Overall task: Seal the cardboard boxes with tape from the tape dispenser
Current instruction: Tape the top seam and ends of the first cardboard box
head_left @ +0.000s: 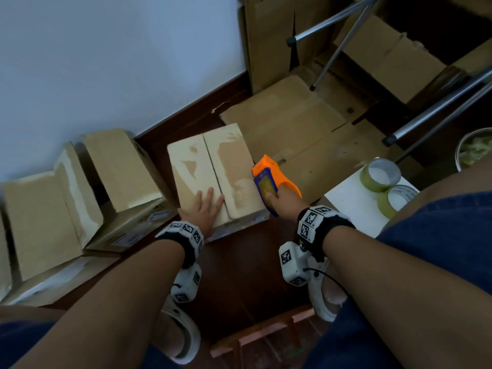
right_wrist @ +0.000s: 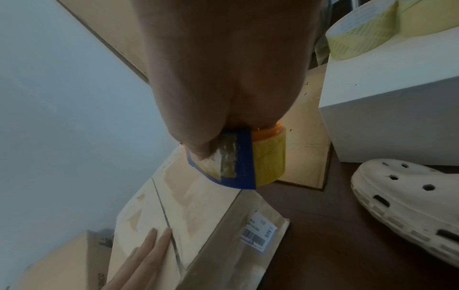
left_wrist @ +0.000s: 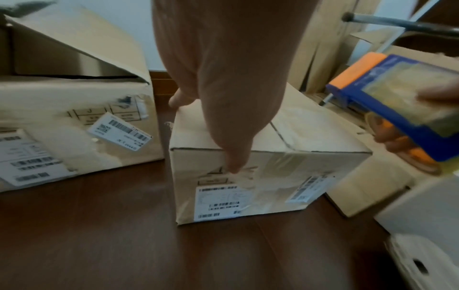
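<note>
My left hand point(head_left: 203, 209) lies flat, pinning the box point(head_left: 213, 174) flaps shut; my right hand point(head_left: 283, 201) grips the dispenser point(head_left: 269, 179) beside it, ready to tape the seam.

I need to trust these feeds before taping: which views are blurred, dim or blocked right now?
Head view: sharp, wide-angle bending, box top pale and washed out. Left wrist view: left hand fills the centre, tape dispenser motion-blurred at the right edge, floor dark. Right wrist view: dim, soft, right hand blocks most of the dispenser.
</note>
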A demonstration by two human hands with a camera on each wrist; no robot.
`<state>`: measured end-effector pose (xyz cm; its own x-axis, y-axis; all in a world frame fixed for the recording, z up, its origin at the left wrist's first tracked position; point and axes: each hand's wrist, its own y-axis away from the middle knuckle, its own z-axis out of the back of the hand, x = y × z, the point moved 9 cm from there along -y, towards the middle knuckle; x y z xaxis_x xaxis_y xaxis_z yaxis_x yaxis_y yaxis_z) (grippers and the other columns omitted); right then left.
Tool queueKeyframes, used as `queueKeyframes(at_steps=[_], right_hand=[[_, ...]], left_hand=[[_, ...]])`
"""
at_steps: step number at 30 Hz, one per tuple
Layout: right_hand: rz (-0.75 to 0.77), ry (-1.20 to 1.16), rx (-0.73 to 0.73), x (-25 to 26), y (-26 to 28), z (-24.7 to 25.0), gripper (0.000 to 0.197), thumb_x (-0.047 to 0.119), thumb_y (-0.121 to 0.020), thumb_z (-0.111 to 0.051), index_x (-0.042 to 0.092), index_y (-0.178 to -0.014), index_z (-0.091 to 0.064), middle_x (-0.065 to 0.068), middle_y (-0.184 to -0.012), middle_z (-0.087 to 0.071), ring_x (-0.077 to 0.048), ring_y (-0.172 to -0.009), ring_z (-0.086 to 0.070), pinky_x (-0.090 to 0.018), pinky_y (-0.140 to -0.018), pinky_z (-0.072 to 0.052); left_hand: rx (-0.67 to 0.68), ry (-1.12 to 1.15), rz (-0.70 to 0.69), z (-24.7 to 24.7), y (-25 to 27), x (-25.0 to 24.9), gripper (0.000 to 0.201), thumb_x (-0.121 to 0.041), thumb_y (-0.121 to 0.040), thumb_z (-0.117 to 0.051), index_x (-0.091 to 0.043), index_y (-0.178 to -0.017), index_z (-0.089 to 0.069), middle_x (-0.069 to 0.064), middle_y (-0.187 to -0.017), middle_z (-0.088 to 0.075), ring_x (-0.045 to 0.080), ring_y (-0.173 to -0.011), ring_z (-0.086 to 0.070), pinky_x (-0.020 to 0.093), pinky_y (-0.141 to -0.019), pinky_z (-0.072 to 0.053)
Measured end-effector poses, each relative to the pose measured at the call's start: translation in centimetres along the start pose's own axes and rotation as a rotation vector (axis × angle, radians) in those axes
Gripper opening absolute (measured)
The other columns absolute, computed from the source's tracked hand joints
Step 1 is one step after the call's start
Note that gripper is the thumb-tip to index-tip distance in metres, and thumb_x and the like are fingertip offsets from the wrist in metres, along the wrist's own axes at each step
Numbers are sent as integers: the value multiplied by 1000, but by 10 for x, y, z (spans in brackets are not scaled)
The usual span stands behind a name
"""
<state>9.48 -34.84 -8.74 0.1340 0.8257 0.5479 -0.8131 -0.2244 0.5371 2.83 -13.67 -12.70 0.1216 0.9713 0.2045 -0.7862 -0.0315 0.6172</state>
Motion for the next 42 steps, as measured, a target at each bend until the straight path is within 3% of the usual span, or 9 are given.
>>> queueKeyframes(at_steps=[5, 8, 10, 14, 19, 25, 31, 37, 42], right_hand=[[-3, -97, 11, 9, 3, 9, 19, 18, -93, -58, -1, -88, -56, -22, -88, -60, -37, -85, -59, -45, -75, -50], [-77, -182, 90, 9, 1, 4, 30, 21, -92, -62, 1, -113, -54, -19, -112, -61, -36, -103, -58, -49, -92, -49], [-74, -166, 172, 16, 0, -6, 39, 24, -89, -66, 4, -119, -53, -15, -116, -60, -34, -105, -58, -49, -94, -48], [43, -147, 224, 40, 10, -16, 31, 36, -91, -64, 6, -95, -57, -10, -94, -62, -26, -86, -59, -30, -69, -44], [55, -7, 177, 56, 29, -15, 60, 67, -86, -48, 12, -61, -46, -6, -61, -48, -20, -56, -46, -29, -56, -32], [104, 131, 282, 79, 53, -27, 60, 71, -82, -51, 12, -72, -60, -6, -72, -57, -19, -63, -53, -29, -60, -36], [156, 230, 331, 83, 67, -47, 58, 72, -81, -52, 15, -77, -61, -5, -75, -59, -20, -69, -55, -30, -61, -38], [173, 220, 338, 86, 69, -48, 59, 71, -81, -52, 13, -80, -59, -9, -78, -57, -22, -72, -53, -30, -62, -36], [191, 216, 321, 89, 65, -43, 67, 74, -81, -49, 13, -100, -70, -8, -94, -68, -22, -84, -64, -30, -72, -46]], left_hand=[[12, 115, 73, 17, -12, 19, 94, -6, -95, -51, -35, -148, 21, -5, -156, 28, 32, -146, 13, 66, -101, -34], [4, 318, 29, 20, -18, 25, 82, -29, -95, -55, -35, -152, 4, -4, -160, 17, 33, -147, 6, 65, -108, -24], [-80, 577, -15, 33, -13, 31, 68, -37, -95, -53, -25, -152, -18, 3, -161, -3, 31, -147, -11, 51, -115, -21], [-226, 1270, 98, 43, 7, 63, 35, -28, -98, -51, -16, -130, -56, 6, -134, -56, 22, -123, -53, 34, -98, -41], [-93, 1905, 282, 8, 35, 66, 27, -21, -99, -50, -8, -122, -57, 9, -128, -57, 23, -114, -57, 37, -95, -46], [16, 1980, 278, 4, 66, 46, 34, -35, -101, -43, -10, -112, -64, 5, -99, -71, 17, -88, -66, 28, -72, -54], [42, 1944, 268, 4, 86, 37, 20, -31, -98, -52, -12, -95, -59, 5, -85, -62, 17, -70, -61, 21, -47, -53], [138, 2024, 249, 1, 90, 43, 46, -32, -93, -61, 6, -118, -60, 20, -104, -68, 22, -76, -70, 28, -58, -57], [186, 2013, 202, -3, 91, 44, 25, -20, -99, -49, -6, -82, -59, 2, -54, -66, 9, -45, -63, 20, -42, -50]])
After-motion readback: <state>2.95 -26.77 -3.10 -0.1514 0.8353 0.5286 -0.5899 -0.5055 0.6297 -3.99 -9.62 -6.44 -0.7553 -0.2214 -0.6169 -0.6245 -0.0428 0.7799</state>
